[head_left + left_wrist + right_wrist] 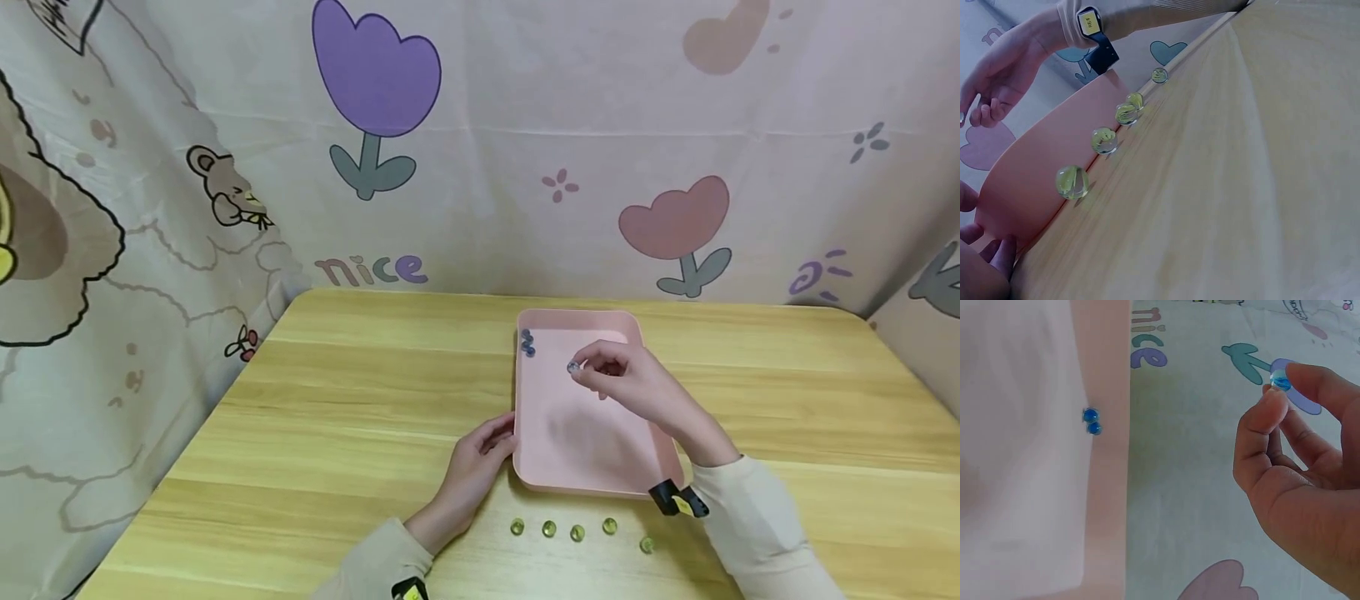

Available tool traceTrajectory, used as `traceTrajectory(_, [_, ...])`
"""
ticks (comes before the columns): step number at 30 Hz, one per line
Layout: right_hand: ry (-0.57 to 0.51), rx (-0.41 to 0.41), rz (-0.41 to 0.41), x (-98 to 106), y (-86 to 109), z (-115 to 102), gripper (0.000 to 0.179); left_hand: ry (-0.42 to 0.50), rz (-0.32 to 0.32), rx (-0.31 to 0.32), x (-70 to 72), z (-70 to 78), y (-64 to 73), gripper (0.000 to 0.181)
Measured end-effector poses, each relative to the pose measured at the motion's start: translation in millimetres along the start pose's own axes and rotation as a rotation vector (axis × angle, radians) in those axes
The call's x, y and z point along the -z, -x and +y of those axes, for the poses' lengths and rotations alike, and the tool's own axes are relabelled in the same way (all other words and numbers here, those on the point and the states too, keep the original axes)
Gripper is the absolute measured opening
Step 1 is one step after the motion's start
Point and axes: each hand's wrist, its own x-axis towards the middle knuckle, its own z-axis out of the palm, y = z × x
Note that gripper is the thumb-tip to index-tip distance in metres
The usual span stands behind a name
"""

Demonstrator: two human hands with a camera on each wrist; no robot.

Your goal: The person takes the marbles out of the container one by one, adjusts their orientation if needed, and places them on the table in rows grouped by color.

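My right hand (633, 383) hovers over the pink tray (585, 490), pinching a small clear marble (1280, 380) with blue swirls between thumb and fingertips. Several blue marbles (528, 342) lie together inside the tray, along its far left side. My left hand (468, 471) is beside the tray, its fingers touching the outside of the left wall; in the left wrist view those fingers (1005, 255) are low against the pink wall. Several yellow-green marbles (549, 529) lie in a loose row on the table in front of the tray.
The tray and loose marbles sit on a light wood-grain table (337, 400). Behind it hangs a pale cloth (495, 225) with printed flowers and cartoon shapes, which also covers the left side. Dark straps with yellow labels are on both wrists.
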Motion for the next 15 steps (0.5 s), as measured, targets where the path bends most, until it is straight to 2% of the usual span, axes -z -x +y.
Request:
traceTrajectory(5, [-0.009,0.004,0.031,1.4,1.1,0.1,0.019,-0.011,-0.004,-0.011,0.7,1.7,-1.2,0.04])
traceTrajectory(10, [-0.015,0.001,0.03,1.6,3.4,-0.4,0.019,-0.015,-0.001,0.007,1.1,1.1,0.7,0.041])
traceTrajectory(15, [0.029,-0.013,0.054,5.2,6.7,-0.8,0.019,-0.005,0.003,0.012,-0.8,0.7,1.0,0.041])
